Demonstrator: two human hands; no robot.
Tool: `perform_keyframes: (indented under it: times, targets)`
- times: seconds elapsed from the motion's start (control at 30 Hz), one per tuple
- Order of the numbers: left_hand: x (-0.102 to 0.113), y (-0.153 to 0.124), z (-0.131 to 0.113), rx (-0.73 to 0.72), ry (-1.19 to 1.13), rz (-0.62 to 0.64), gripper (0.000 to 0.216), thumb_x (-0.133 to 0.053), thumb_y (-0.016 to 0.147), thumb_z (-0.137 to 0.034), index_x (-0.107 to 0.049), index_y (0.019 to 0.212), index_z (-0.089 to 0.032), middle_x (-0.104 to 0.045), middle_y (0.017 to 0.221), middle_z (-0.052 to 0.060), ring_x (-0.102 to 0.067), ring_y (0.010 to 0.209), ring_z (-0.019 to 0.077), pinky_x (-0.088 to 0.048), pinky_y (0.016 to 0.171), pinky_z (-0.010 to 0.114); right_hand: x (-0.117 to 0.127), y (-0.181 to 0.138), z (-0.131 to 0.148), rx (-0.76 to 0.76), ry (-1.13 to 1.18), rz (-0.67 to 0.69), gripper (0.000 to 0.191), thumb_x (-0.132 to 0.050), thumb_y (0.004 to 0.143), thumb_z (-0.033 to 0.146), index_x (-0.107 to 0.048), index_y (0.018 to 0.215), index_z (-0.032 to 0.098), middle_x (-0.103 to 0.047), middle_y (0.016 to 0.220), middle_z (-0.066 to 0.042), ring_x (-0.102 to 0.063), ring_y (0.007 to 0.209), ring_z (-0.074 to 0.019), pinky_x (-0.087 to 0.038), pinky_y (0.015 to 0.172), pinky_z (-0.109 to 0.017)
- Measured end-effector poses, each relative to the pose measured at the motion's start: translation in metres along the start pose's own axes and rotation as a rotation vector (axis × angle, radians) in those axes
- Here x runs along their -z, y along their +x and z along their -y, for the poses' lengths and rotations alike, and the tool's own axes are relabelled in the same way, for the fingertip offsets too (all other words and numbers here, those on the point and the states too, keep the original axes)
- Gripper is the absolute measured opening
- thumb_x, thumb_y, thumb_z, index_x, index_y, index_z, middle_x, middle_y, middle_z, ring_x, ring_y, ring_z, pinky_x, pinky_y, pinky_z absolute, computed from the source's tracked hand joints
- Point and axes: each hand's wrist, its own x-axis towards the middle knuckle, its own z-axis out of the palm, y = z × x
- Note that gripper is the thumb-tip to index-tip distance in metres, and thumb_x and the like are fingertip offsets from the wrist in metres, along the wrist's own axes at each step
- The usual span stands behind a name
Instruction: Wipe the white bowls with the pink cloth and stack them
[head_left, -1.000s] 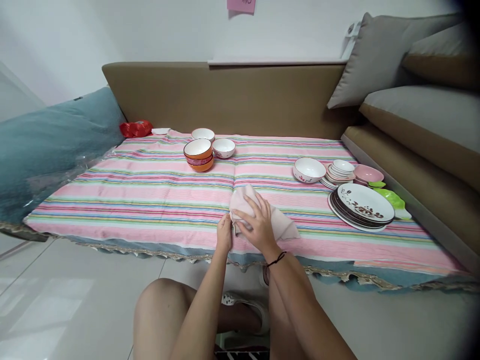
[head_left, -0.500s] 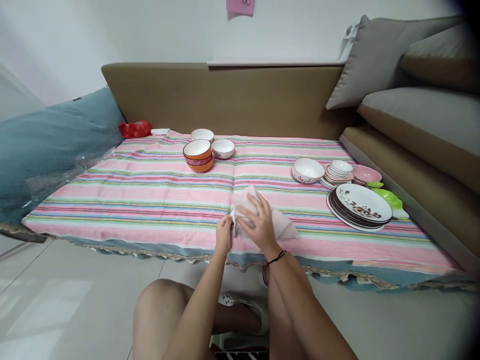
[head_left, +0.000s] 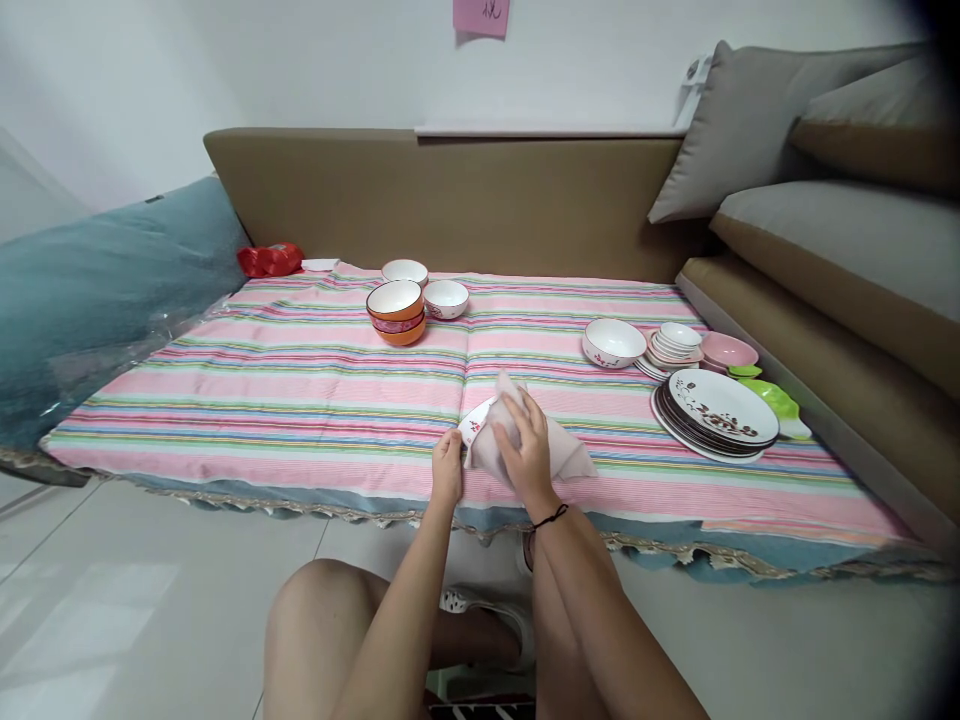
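Peeking from under rag (head_left: 489,455) in head view, white dish w/ red flowers (head_left: 475,422) is held near front of striped sheet (head_left: 300,385), approx. mid-width. Its L edge is clamped btwn thumb & fingers of L hand (head_left: 448,466). Rag is pressed over its R part by R hand (head_left: 531,450), fingers bent & partly spread; whether rag is pinched or just pressed can't be told.

Containers: orange-topped bowl stack (head_left: 397,326) is set upright, back L of hands, w/ white inside shown. Beside it, floral bowl (head_left: 447,301) is placed; another white bowl (head_left: 405,271) is seen behind. To the R, large bowl (head_left: 613,346) is set just beside small bowls (head_left: 677,342), which are nested & stacked on saucers (head_left: 670,358). Pink bowl (head_left: 730,350) is placed next to these. Plates (head_left: 724,408) are piled in front, dark-rimmed, top one brown-patterned; green dish (head_left: 774,398) is partly hidden behind.

Edges/room: front edge is marked by ruffled trim (head_left: 352,508), just below wrists. Rear is bounded by sofa back (head_left: 480,205), R side by cushions (head_left: 840,235). Wide stretch of sheet is left btwn L hand & blue armrest (head_left: 112,270); narrower strip btwn rag & plates.
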Motion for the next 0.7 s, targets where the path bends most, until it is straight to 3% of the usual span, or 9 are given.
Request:
perform_keyframes:
  times: [0.1, 0.2, 0.27, 0.43, 0.5, 0.7]
  targets:
    - [0.0, 0.001, 0.002, -0.002, -0.01, 0.014, 0.047, -0.063, 0.074, -0.062, -0.047, 0.062, -0.019, -0.041, 0.059, -0.004, -0.036, 0.059, 0.0112, -0.033, 0.057, 0.024, 0.003, 0.0, 0.011, 0.262, -0.136, 0.107, 0.028, -0.059, 0.09, 0.034, -0.068, 0.116, 0.033, -0.05, 0.144, -0.004, -0.032, 0.142, -0.0301, -0.026, 0.115, -0.057]
    - [0.0, 0.001, 0.004, -0.002, -0.005, 0.03, 0.045, -0.063, 0.074, -0.061, -0.052, 0.066, -0.018, -0.044, 0.061, -0.004, -0.038, 0.059, 0.0114, -0.035, 0.058, 0.024, 0.003, 0.002, 0.014, 0.303, -0.158, 0.127, 0.023, -0.06, 0.089, 0.031, -0.07, 0.11, 0.033, -0.053, 0.142, -0.001, -0.032, 0.142, -0.0305, -0.022, 0.116, -0.059]
    - [0.001, 0.001, 0.004, -0.005, 0.006, 0.024, 0.048, -0.063, 0.074, -0.063, -0.051, 0.062, -0.019, -0.041, 0.06, -0.004, -0.036, 0.059, 0.0113, -0.033, 0.057, 0.024, 0.002, 0.004, 0.01, 0.213, -0.079, 0.082, 0.03, -0.061, 0.088, 0.035, -0.068, 0.116, 0.03, -0.051, 0.143, -0.005, -0.033, 0.141, -0.0296, -0.026, 0.116, -0.055]
    - [0.002, 0.002, 0.004, -0.011, 0.025, 0.028, 0.052, -0.063, 0.072, -0.067, -0.049, 0.06, -0.018, -0.042, 0.062, -0.003, -0.038, 0.063, 0.0122, -0.032, 0.059, 0.024, 0.0, 0.004, -0.008, -0.179, 0.213, -0.003, 0.049, -0.051, 0.093, 0.044, -0.051, 0.137, 0.023, -0.048, 0.145, -0.012, -0.042, 0.137, -0.0263, -0.035, 0.114, -0.051]
    - [0.002, 0.002, 0.005, -0.013, 0.028, 0.036, 0.051, -0.061, 0.073, -0.067, -0.049, 0.06, -0.018, -0.042, 0.062, -0.003, -0.037, 0.063, 0.0123, -0.032, 0.059, 0.024, 0.002, 0.003, -0.009, -0.203, 0.223, -0.015, 0.048, -0.048, 0.095, 0.043, -0.05, 0.138, 0.022, -0.049, 0.144, -0.013, -0.042, 0.137, -0.0262, -0.035, 0.114, -0.051]
    - [0.004, 0.005, 0.011, -0.029, 0.047, 0.045, 0.043, -0.062, 0.076, -0.056, -0.047, 0.058, -0.019, -0.04, 0.058, -0.004, -0.035, 0.059, 0.0116, -0.032, 0.058, 0.024, 0.008, 0.002, 0.01, 0.264, -0.089, 0.151, 0.03, -0.062, 0.087, 0.033, -0.068, 0.116, 0.033, -0.049, 0.145, -0.004, -0.031, 0.143, -0.032, -0.023, 0.116, -0.06]
